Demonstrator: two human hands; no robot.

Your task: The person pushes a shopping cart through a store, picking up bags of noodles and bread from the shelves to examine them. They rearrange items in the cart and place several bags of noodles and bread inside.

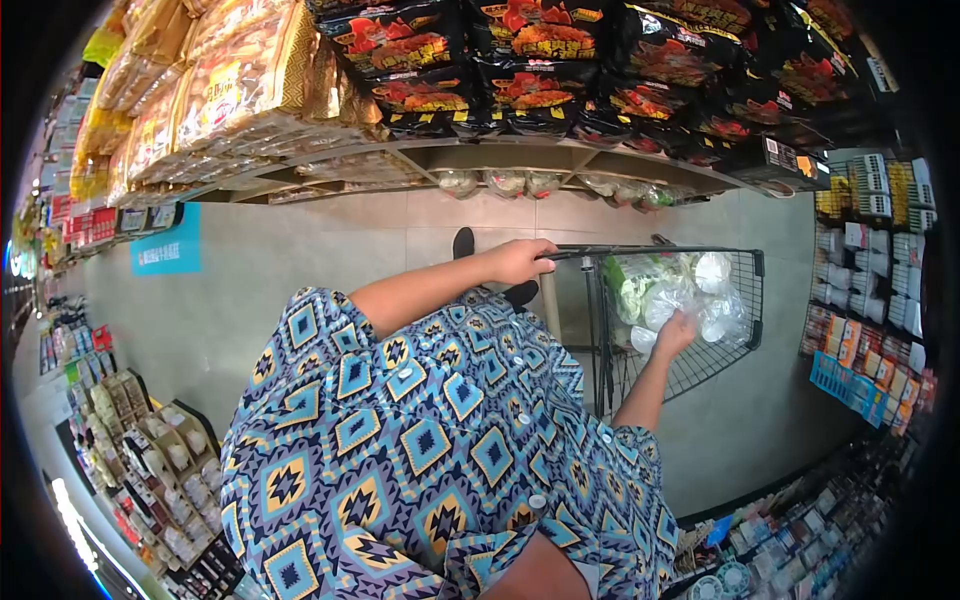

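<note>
My left hand (522, 261) is closed around the handle of a black wire shopping cart (700, 380), at the cart's near end. Inside the basket lie clear plastic bags, one with leafy green vegetables (630, 290) and others with pale, whitish contents. My right hand (677, 332) reaches into the basket, its fingers closed on a clear plastic bag (665, 302). What that bag holds is hard to make out through the shiny plastic.
Above the cart runs a shelf with black snack packages (540, 90) and golden packages (235, 90). Hanging goods and a blue basket (850, 388) line the right side. More shelves (150, 450) stand at lower left. Grey tiled floor (330, 240) lies between.
</note>
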